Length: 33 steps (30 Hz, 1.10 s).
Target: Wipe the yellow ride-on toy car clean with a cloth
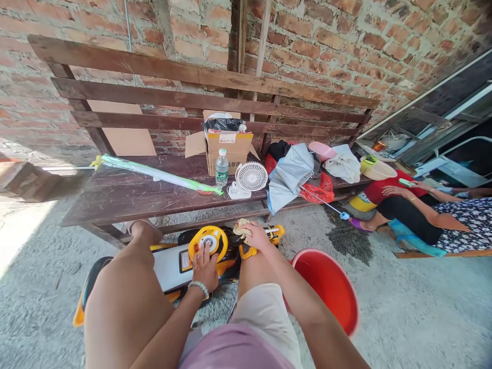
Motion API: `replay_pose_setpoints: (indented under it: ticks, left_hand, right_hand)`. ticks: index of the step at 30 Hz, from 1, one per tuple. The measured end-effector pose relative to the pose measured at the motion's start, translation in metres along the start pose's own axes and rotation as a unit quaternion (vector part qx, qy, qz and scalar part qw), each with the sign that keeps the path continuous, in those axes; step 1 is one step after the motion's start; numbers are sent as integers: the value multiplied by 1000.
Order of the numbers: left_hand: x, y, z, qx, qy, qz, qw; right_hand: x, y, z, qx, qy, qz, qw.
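Observation:
A yellow and white ride-on toy (169, 267) stands on the ground between my legs. My left hand (206, 267) lies with its fingers spread on the yellow steering wheel (195, 237), near its round centre. A bracelet circles that wrist. My right hand (257, 237) is closed on a pale yellowish cloth (241, 228), just right of the wheel, above the toy's black and yellow end part (274, 234). What the cloth touches beneath is partly hidden by the hand.
A red bucket (326, 287) stands right of my leg. Ahead, a wooden bench (111, 197) holds a cardboard box (230, 148), bottle (222, 169), white fan (251, 177) and grey umbrella (290, 177). A person (457, 220) sits at the right.

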<state>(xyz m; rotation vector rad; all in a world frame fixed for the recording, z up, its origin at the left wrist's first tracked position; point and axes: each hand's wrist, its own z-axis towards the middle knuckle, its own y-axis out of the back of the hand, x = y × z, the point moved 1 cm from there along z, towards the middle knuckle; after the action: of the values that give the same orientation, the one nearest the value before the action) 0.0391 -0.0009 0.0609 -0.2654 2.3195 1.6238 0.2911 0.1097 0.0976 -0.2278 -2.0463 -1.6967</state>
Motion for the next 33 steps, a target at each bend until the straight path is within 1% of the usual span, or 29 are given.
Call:
replay_pose_setpoints:
  ticks: [3,6,9,12,14,16,18,19,21,22,24,25,27,28,31,33]
  left_hand:
    - [2,-2,0,-4,-4,3,1000]
    - [4,-4,0,-6,-12,2,1000]
    - [5,-4,0,-11,-15,1,1000]
    - [5,-5,1,-13,-15,-4,1000]
    - [5,-6,2,-9,-16,-9,1000]
    - [5,-6,3,-7,-16,-12,1000]
    - [4,-6,2,-7,-13,-14,1000]
    - [4,-6,2,-7,-9,-14,1000]
    - [5,-7,2,-8,-4,-14,1000]
    - [5,-7,2,-9,-5,-14,1000]
    - [6,-8,2,-12,-9,-11,1000]
    - [7,-9,3,-14,-11,-10,1000]
    - [8,-9,3,-14,-12,-5,1000]
    - [8,-9,3,-14,-11,-2,1000]
    - [8,-10,4,-12,-14,4,1000]
    - [8,-10,4,-14,-14,6,1000]
  right_hand:
    - [-3,-2,2,2,-41,-43,998]
    - [-13,3,-1,30,-59,-127,990]
    - [-38,17,-16,42,-85,-185,978]
    - [-70,33,-37,29,-149,-209,966]
    - [-81,39,-47,25,-182,-216,959]
    - [-77,38,-48,32,-203,-211,956]
    - [-57,30,-42,47,-197,-190,961]
    - [-44,24,-37,60,-176,-173,967]
    - [-17,12,-28,80,-103,-151,980]
    - [-7,8,-25,82,-87,-146,982]
    - [3,4,-23,85,-63,-143,984]
    - [2,5,-25,84,-61,-145,984]
    - [-9,9,-32,81,-74,-153,982]
    - [-19,13,-37,76,-93,-160,980]
    - [-49,23,-49,59,-180,-187,964]
    - [-62,24,-54,52,-217,-201,954]
